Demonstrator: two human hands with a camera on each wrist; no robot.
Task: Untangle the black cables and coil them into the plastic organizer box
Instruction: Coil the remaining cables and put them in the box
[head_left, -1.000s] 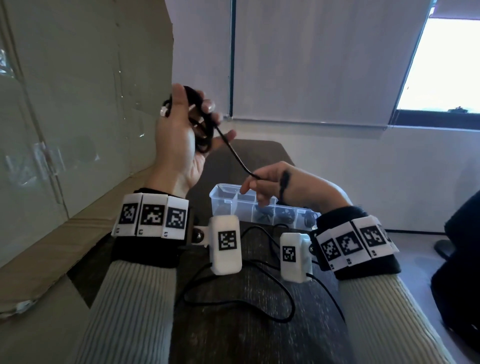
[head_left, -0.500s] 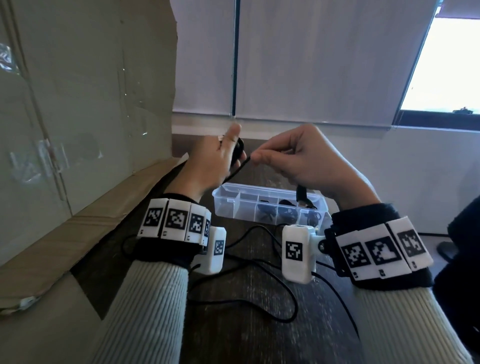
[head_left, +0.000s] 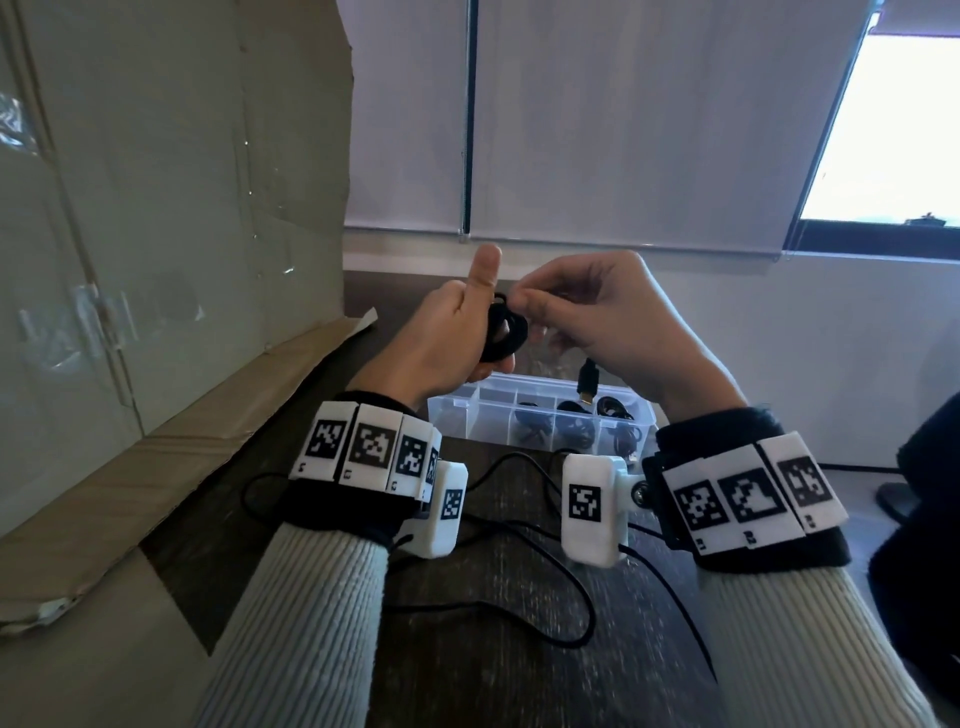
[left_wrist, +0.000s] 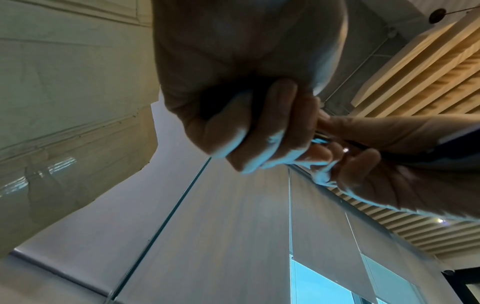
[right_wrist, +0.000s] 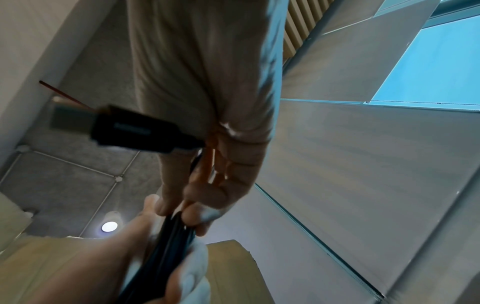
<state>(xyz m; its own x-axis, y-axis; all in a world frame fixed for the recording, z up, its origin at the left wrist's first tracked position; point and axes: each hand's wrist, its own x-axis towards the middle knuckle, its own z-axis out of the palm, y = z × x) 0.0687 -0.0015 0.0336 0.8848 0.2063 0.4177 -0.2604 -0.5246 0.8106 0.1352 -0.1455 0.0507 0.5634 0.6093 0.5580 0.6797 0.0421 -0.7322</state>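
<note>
Left hand (head_left: 457, 332): we grip the coiled black cable (head_left: 506, 332) in curled fingers, thumb raised clear, so the loops stay stacked and cannot spring apart.
Right hand (head_left: 597, 317): thumb and forefinger pinch the cable's free end right at the coil, where the last turn can be guided; the other fingers are loosely curled.
USB plug (head_left: 588, 384): hangs below the right hand, over the box; in the right wrist view it juts from between the fingers, kept out of the winding.
Coil position: held in the air between both hands, above the near-left part of the box, not yet in any compartment.
Plastic organizer box (head_left: 644, 423): clear, divided, standing open on the desk (head_left: 493, 665) just beyond our wrists; several compartments at centre and right already hold dark coils.
Loose black cable (head_left: 545, 582): trails in slack loops across the desk between our forearms.
Step, as we judge it: finishing this coil before lowering it into a free compartment.
Cardboard sheet (head_left: 171, 218): stands at the left edge.
</note>
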